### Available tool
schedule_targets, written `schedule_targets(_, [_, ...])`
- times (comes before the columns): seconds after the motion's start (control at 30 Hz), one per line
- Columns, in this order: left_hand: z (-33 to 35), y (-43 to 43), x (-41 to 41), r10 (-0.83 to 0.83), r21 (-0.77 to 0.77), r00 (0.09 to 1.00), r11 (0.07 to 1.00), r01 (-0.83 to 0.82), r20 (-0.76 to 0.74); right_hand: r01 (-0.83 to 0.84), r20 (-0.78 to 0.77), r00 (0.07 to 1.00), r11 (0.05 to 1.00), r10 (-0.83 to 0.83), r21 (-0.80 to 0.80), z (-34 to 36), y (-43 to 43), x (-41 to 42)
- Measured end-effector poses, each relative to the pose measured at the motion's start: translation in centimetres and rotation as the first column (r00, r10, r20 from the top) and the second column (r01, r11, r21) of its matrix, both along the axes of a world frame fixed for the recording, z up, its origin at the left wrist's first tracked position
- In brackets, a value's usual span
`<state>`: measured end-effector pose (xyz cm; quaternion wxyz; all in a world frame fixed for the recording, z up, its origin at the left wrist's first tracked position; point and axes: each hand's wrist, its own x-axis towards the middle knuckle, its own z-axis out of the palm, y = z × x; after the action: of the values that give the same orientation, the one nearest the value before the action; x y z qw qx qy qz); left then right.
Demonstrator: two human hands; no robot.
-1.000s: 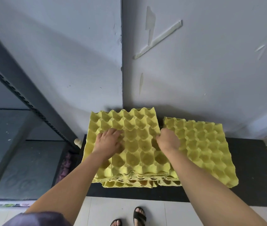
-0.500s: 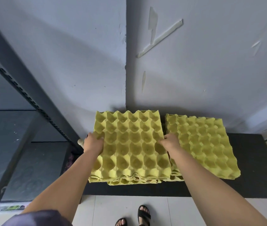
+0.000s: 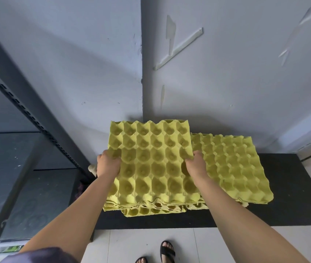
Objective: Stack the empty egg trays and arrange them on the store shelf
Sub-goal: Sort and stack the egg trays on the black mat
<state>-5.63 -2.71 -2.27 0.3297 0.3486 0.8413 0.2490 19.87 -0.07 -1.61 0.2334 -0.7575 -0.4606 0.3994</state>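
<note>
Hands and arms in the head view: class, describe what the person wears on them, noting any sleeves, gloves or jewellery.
The left hand and right hand are bare: no gloves, rings or watch show. Both forearms are uncovered. A dark purplish-grey sleeve shows by the left upper arm.

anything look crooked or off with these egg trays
Yes: under the top tray that the left hand and right hand grip by its sides, the lower trays jut out unevenly at the front, not nested square. Paint strips peel off the wall.
</note>
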Motion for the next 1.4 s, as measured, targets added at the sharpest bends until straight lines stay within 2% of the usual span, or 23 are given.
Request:
schedule_targets(0.17, [0.9,-0.7,-0.7,0.011,0.034,0.999,0.999,-0.012,0.049,0.028,-0.008,1.000,0.999,-0.028,0.042,0.9,-0.4,-0.1])
schedule_targets(0.3, [2.0,-1.1,-0.7,-0.069,0.065,0.994,0.996,0.063,0.086,0.000,-0.032,0.999,0.998,0.002,0.063,2.6,-0.8,-0.3])
schedule_targets(0.43, [3.8,-1.7,-0.6,-0.167,0.167,0.985,0.973,0.158,0.042,-0.039,0.005,0.999,0.995,0.039,0.087,4.3,-1.5,0.3])
schedule_targets(0.6, [7.0,-4.0,-0.5,-0.165,0.229,0.986,0.960,0.163,-0.010,-0.089,-0.005,0.996,0.989,0.091,0.120,6.9,-3.6,-0.2])
schedule_targets(0.7, [9.1,-6.6,-1.6,-0.130,0.246,0.991,0.961,0.130,-0.017,-0.169,0.004,0.985,0.976,0.170,0.137,8.5,-5.3,-1.5])
schedule_targets(0.87, [12.6,-14.0,-4.2,-0.057,0.320,0.997,0.945,0.072,-0.055,-0.308,0.034,0.950,0.910,0.311,0.276,11.2,-9.7,-4.1])
schedule_targets(1.07, [15.4,-24.7,-8.3,0.095,0.375,0.992,0.925,-0.055,-0.088,-0.473,0.004,0.871,0.835,0.491,0.281,13.1,-15.0,-9.3])
schedule_targets(1.4, [15.9,-38.6,-21.0,0.387,0.363,0.905,0.881,-0.305,-0.179,-0.694,0.059,0.693,0.643,0.718,0.323,14.5,-23.0,-26.1])
